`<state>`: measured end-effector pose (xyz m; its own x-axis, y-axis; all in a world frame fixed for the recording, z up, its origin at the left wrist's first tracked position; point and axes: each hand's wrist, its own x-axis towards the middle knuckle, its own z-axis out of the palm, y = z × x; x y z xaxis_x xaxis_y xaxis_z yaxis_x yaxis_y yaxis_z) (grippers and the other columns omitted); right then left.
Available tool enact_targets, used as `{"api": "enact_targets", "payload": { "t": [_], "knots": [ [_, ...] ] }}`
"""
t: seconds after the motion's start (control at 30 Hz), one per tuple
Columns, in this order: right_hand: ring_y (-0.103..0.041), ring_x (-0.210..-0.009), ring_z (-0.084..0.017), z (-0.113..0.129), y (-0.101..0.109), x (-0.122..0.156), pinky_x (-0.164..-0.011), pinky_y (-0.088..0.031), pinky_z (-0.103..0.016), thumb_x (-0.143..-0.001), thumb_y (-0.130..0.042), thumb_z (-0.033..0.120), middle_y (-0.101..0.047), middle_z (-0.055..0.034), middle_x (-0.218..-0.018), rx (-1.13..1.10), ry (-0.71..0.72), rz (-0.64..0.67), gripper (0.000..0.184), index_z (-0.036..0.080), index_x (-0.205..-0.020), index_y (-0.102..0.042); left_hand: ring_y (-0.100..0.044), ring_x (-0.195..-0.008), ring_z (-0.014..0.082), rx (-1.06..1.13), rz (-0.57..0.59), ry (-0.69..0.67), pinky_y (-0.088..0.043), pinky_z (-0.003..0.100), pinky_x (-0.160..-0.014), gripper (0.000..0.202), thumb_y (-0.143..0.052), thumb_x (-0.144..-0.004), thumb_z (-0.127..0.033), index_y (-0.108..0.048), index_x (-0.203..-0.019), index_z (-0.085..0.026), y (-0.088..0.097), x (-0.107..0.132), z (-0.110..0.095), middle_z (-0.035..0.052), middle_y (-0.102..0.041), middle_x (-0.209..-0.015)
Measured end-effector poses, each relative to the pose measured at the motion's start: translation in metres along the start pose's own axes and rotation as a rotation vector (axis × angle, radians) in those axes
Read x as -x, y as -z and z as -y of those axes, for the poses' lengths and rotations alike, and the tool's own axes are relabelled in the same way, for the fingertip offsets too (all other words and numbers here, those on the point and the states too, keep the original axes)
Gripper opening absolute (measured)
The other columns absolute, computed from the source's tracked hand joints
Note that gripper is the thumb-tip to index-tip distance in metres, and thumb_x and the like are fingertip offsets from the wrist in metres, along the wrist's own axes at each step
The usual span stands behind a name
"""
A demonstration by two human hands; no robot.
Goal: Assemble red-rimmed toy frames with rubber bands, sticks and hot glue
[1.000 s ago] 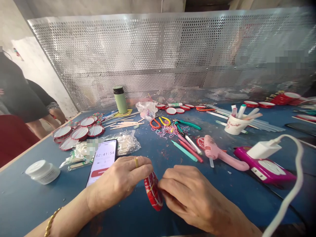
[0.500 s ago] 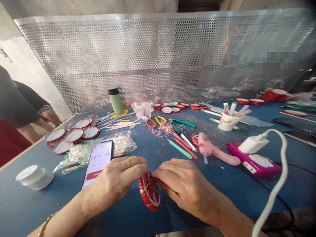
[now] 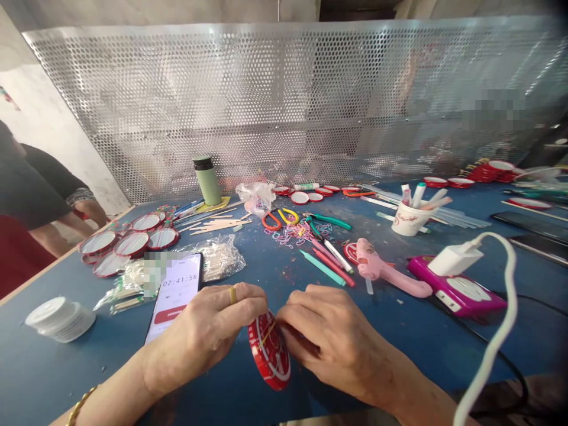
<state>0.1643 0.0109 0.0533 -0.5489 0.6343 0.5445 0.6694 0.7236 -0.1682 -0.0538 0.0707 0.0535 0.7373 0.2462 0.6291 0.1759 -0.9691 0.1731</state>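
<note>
A red round lid-like disc (image 3: 271,361) with white markings hangs tilted, almost on edge, above the blue table. My left hand (image 3: 213,325), a ring on one finger, is closed on its upper left rim. A thin yellow strand (image 3: 267,336) crosses the disc's face and runs up to the fingertips of my right hand (image 3: 323,331). Those fingers are pinched together at the disc's upper right, and the strand's end is hidden in them. Under my left hand's far side lies a phone (image 3: 180,290) showing a running timer.
Red-rimmed white discs (image 3: 133,242) pile up at left, by a white jar (image 3: 62,319). Beyond my hands lie small coloured bands (image 3: 290,234), pliers (image 3: 331,221) and pens (image 3: 323,269). A pink glue gun (image 3: 390,275) and a purple power strip (image 3: 457,290) with a white cable stand right.
My right fingers have drawn slightly away from the disc, and the yellow strand now shows up to them. The disc has dropped a little. My left hand keeps its hold.
</note>
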Motion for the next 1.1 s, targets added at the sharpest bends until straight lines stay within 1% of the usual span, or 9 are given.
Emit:
{"api": "enact_targets", "payload": {
  "t": [0.17, 0.37, 0.53, 0.73, 0.8, 0.9, 0.97, 1.0, 1.1],
  "knots": [
    [-0.05, -0.063, -0.014, -0.001, -0.002, 0.001, -0.062, -0.036, -0.03, -0.095, -0.05, 0.013, -0.06, -0.0009, -0.073, 0.006, 0.0, -0.01, 0.017, 0.017, -0.084, -0.062, -0.065, -0.085, 0.0107, -0.023, 0.011, 0.011, -0.053, 0.019, -0.073, 0.028, -0.044, -0.089, 0.002, -0.057, -0.107, -0.015, 0.0, 0.001, 0.001, 0.0073, -0.067, -0.103],
    [-0.058, -0.069, -0.014, -0.004, 0.001, 0.003, -0.066, -0.042, -0.028, -0.099, -0.046, 0.015, -0.064, -0.002, -0.076, -0.081, -0.01, -0.041, 0.019, 0.016, -0.094, -0.063, -0.065, -0.085, 0.0111, 0.062, 0.013, 0.064, -0.052, 0.018, -0.072, 0.03, -0.041, -0.09, 0.003, -0.057, -0.107, -0.016, -0.001, 0.001, 0.005, 0.0073, -0.066, -0.098],
    [-0.061, -0.071, -0.014, -0.006, 0.006, 0.004, -0.069, -0.046, -0.027, -0.097, -0.051, 0.013, -0.066, -0.0022, -0.08, -0.052, -0.051, -0.214, 0.013, 0.016, -0.097, -0.064, -0.066, -0.086, 0.0109, 0.074, -0.013, 0.066, -0.052, 0.017, -0.073, 0.029, -0.04, -0.091, 0.002, -0.057, -0.107, -0.016, -0.001, -0.001, 0.006, 0.0074, -0.066, -0.098],
    [-0.062, -0.068, -0.013, -0.009, 0.008, 0.004, -0.066, -0.049, -0.026, -0.093, -0.055, 0.01, -0.067, -0.0018, -0.077, -0.038, -0.116, -0.428, 0.011, 0.015, -0.095, -0.064, -0.066, -0.091, 0.0119, -0.105, -0.091, 0.05, -0.051, 0.02, -0.079, 0.027, -0.043, -0.092, -0.002, -0.058, -0.108, -0.017, -0.003, 0.0, 0.005, 0.0076, -0.069, -0.104],
    [-0.06, -0.063, -0.012, -0.009, 0.01, 0.004, -0.062, -0.048, -0.025, -0.094, -0.053, 0.011, -0.065, -0.0008, -0.073, -0.065, -0.156, -0.455, 0.012, 0.016, -0.094, -0.065, -0.067, -0.087, 0.0124, -0.131, -0.09, 0.16, -0.051, 0.021, -0.076, 0.022, -0.045, -0.093, -0.008, -0.061, -0.104, -0.018, -0.001, -0.004, 0.004, 0.0058, -0.07, -0.099],
    [-0.056, -0.054, -0.01, -0.007, 0.014, 0.005, -0.054, -0.046, -0.023, -0.095, -0.051, 0.015, -0.062, 0.0007, -0.067, -0.133, -0.237, -0.488, 0.014, 0.017, -0.091, -0.065, -0.066, -0.067, 0.0122, -0.046, -0.02, 0.525, -0.05, 0.021, -0.062, 0.012, -0.052, -0.091, -0.019, -0.064, -0.09, -0.018, 0.002, -0.017, 0.006, 0.0015, -0.071, -0.077],
    [-0.055, -0.051, -0.01, -0.006, 0.015, 0.005, -0.051, -0.046, -0.022, -0.095, -0.052, 0.017, -0.061, 0.0013, -0.065, -0.164, -0.269, -0.496, 0.014, 0.018, -0.089, -0.065, -0.063, -0.056, 0.0122, 0.123, 0.065, 0.785, -0.048, 0.021, -0.053, 0.013, -0.054, -0.088, -0.022, -0.062, -0.079, -0.017, 0.004, -0.028, 0.01, -0.0004, -0.067, -0.061],
    [-0.054, -0.051, -0.01, -0.006, 0.015, 0.005, -0.051, -0.046, -0.022, -0.095, -0.053, 0.017, -0.06, 0.0015, -0.065, -0.172, -0.265, -0.492, 0.014, 0.018, -0.088, -0.065, -0.063, -0.052, 0.0125, 0.236, 0.093, 0.873, -0.048, 0.021, -0.051, 0.012, -0.054, -0.086, -0.021, -0.061, -0.077, -0.016, 0.004, -0.033, 0.014, -0.0009, -0.065, -0.056],
    [-0.055, -0.052, -0.01, -0.008, 0.013, 0.005, -0.052, -0.045, -0.022, -0.094, -0.053, 0.015, -0.061, 0.0008, -0.065, -0.145, -0.184, -0.477, 0.013, 0.017, -0.091, -0.065, -0.066, -0.05, 0.0149, 0.479, 0.118, 1.048, -0.049, 0.021, -0.046, 0.006, -0.054, -0.08, -0.015, -0.058, -0.076, -0.014, 0.0, -0.047, 0.031, 0.0, -0.064, -0.055]
  ]
}}
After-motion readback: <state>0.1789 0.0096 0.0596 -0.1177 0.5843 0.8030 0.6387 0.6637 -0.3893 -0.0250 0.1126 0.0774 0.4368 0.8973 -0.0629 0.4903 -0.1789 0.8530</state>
